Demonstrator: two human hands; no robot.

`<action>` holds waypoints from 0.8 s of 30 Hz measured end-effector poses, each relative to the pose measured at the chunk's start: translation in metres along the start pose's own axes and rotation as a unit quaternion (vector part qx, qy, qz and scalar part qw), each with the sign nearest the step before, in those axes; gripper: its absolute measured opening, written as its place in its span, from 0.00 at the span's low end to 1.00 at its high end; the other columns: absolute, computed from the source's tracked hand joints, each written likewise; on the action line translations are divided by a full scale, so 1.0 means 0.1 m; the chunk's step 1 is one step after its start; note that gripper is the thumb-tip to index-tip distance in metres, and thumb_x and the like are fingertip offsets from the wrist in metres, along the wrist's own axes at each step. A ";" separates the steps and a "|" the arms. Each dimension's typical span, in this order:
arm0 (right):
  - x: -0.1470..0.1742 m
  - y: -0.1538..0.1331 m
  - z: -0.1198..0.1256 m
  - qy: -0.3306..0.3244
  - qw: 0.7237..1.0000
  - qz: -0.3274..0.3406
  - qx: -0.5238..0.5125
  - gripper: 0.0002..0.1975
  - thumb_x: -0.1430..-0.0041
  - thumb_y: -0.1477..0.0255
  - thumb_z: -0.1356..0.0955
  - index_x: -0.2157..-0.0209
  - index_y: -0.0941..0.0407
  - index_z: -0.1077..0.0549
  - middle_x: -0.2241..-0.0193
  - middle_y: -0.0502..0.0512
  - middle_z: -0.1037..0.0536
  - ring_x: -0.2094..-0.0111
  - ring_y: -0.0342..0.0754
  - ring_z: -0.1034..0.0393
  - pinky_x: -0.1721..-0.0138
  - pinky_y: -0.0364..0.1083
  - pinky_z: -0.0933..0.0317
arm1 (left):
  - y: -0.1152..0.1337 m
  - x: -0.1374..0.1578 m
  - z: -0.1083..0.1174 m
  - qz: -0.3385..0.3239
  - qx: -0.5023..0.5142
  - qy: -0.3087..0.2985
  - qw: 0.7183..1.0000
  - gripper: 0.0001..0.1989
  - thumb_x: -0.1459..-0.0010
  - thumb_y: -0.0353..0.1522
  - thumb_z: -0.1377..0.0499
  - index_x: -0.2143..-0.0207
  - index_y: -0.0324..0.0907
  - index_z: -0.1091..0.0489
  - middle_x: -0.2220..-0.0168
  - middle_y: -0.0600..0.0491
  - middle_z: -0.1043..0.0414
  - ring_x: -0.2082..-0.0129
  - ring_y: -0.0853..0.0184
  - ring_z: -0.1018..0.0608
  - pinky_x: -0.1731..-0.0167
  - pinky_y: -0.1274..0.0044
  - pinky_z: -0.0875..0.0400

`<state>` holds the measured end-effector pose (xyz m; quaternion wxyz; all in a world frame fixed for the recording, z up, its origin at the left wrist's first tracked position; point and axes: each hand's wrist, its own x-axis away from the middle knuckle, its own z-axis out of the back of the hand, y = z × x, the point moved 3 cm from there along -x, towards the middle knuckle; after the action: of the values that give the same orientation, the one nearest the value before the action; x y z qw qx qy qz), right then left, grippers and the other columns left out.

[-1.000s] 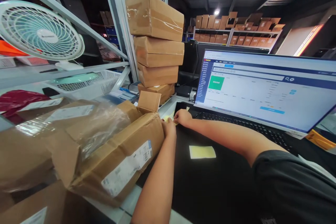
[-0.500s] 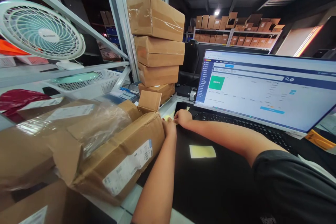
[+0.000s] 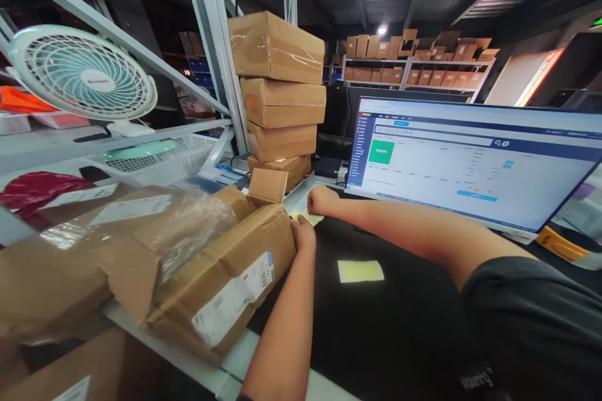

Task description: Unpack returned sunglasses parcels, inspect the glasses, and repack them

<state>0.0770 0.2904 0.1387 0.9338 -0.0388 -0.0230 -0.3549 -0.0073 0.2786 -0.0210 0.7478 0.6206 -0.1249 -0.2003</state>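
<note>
A pale yellow paper slip (image 3: 312, 218) lies at the back edge of the black desk mat, by the corner of an opened cardboard box (image 3: 235, 263). My left hand (image 3: 303, 233) has its fingers closed at the near edge of this slip, beside the box. Just above the slip, my right hand (image 3: 323, 200) is curled like a fist, its fingertips hidden from me; whether something is pinched in it I cannot make out. A second yellow slip (image 3: 361, 271) lies flat on the mat, nearer to me.
At right stands a monitor (image 3: 437, 163), with a roll of yellow tape (image 3: 567, 247) beside it. Stacked cartons (image 3: 282, 103) rise behind my hands. Plastic-wrapped parcels (image 3: 61, 269) crowd the left, below a fan (image 3: 89, 78) on a metal shelf.
My right hand has moved slightly up and left, and more of the yellow slip shows between my hands. The left hand stays near the box corner. The view has tilted upward.
</note>
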 end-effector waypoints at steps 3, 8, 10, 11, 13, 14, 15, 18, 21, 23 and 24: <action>0.13 -0.14 0.53 0.023 0.999 0.026 0.025 0.09 0.34 0.68 0.30 0.58 0.61 0.24 0.57 0.54 0.22 0.56 0.51 0.26 0.54 0.52 0.29 | 0.12 0.12 0.06 -0.025 -0.037 0.031 0.999 0.22 0.34 0.36 0.41 0.41 0.40 0.37 0.41 0.43 0.35 0.43 0.55 0.29 0.44 0.57 0.31; 0.90 -0.27 1.38 0.043 0.997 0.047 0.032 0.10 0.39 0.74 0.30 0.57 0.62 0.21 0.60 0.48 0.20 0.55 0.42 0.26 0.52 0.41 0.38 | 0.35 0.43 0.15 -0.109 -0.076 -0.003 0.991 0.33 0.35 0.31 0.44 0.34 0.26 0.54 0.34 0.27 0.50 0.31 0.45 0.46 0.34 0.56 0.47; 1.45 -0.26 1.57 0.042 0.997 0.067 0.018 0.12 0.40 0.71 0.31 0.57 0.58 0.19 0.64 0.41 0.20 0.60 0.38 0.26 0.56 0.37 0.39 | 0.40 0.50 0.16 -0.140 -0.076 -0.010 0.987 0.36 0.36 0.32 0.44 0.33 0.31 0.57 0.31 0.29 0.56 0.30 0.43 0.51 0.33 0.53 0.52; 1.77 -0.26 1.62 0.028 0.995 0.091 0.002 0.11 0.43 0.71 0.29 0.58 0.58 0.19 0.66 0.40 0.20 0.61 0.37 0.26 0.58 0.35 0.39 | 0.42 0.52 0.16 -0.159 -0.073 -0.002 0.985 0.36 0.36 0.33 0.43 0.33 0.34 0.57 0.30 0.32 0.61 0.29 0.42 0.55 0.33 0.52 0.55; 2.50 -0.21 1.63 0.017 0.994 0.091 -0.053 0.07 0.44 0.73 0.27 0.62 0.58 0.19 0.70 0.40 0.20 0.64 0.37 0.26 0.61 0.34 0.38 | 0.49 0.56 0.16 -0.224 -0.063 0.024 0.972 0.34 0.38 0.34 0.43 0.34 0.38 0.53 0.29 0.34 0.63 0.29 0.45 0.56 0.32 0.53 0.56; 2.87 -0.17 1.59 0.011 0.992 0.081 -0.094 0.06 0.45 0.74 0.26 0.64 0.56 0.19 0.70 0.40 0.20 0.66 0.38 0.25 0.63 0.34 0.37 | 0.53 0.58 0.17 -0.259 -0.058 0.036 0.964 0.32 0.39 0.34 0.42 0.36 0.38 0.51 0.29 0.35 0.63 0.29 0.46 0.55 0.32 0.54 0.56; 3.22 -0.10 1.54 0.016 0.988 0.066 -0.138 0.05 0.45 0.73 0.25 0.65 0.55 0.19 0.68 0.42 0.19 0.66 0.39 0.25 0.64 0.35 0.35 | 0.60 0.62 0.17 -0.295 -0.050 0.047 0.953 0.31 0.40 0.34 0.42 0.37 0.39 0.50 0.29 0.35 0.61 0.29 0.47 0.53 0.32 0.55 0.55; 4.05 0.19 1.26 0.067 0.966 0.005 -0.248 0.07 0.42 0.72 0.26 0.61 0.49 0.19 0.62 0.47 0.18 0.61 0.42 0.24 0.57 0.39 0.31 | 0.87 0.85 0.20 -0.392 -0.002 0.051 0.918 0.29 0.41 0.36 0.45 0.39 0.38 0.47 0.33 0.35 0.53 0.32 0.49 0.47 0.33 0.56 0.51; 4.44 0.59 0.93 0.126 0.935 -0.047 -0.328 0.04 0.39 0.69 0.27 0.61 0.48 0.20 0.60 0.50 0.19 0.59 0.45 0.25 0.54 0.43 0.31 | 1.13 1.35 0.26 -0.429 0.095 -0.052 0.897 0.28 0.36 0.42 0.52 0.38 0.35 0.47 0.38 0.34 0.46 0.38 0.52 0.36 0.35 0.59 0.43; 4.50 0.88 0.73 0.156 0.912 -0.064 -0.373 0.06 0.39 0.65 0.28 0.62 0.52 0.21 0.59 0.54 0.20 0.56 0.49 0.26 0.53 0.46 0.32 | 1.21 1.85 0.33 -0.423 0.151 -0.202 0.870 0.33 0.34 0.49 0.54 0.35 0.38 0.50 0.38 0.35 0.45 0.39 0.52 0.33 0.36 0.57 0.42; 4.50 1.02 0.65 0.173 0.901 -0.074 -0.391 0.08 0.39 0.64 0.28 0.63 0.54 0.21 0.58 0.55 0.21 0.55 0.50 0.26 0.53 0.48 0.32 | 1.22 2.13 0.39 -0.418 0.184 -0.260 0.851 0.37 0.35 0.54 0.54 0.34 0.40 0.51 0.37 0.36 0.46 0.38 0.50 0.34 0.36 0.54 0.43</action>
<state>0.4799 0.0748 0.2290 0.8042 -0.3366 0.2766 -0.4044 0.1826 0.1656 0.0926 0.4055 0.6655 -0.0783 -0.6217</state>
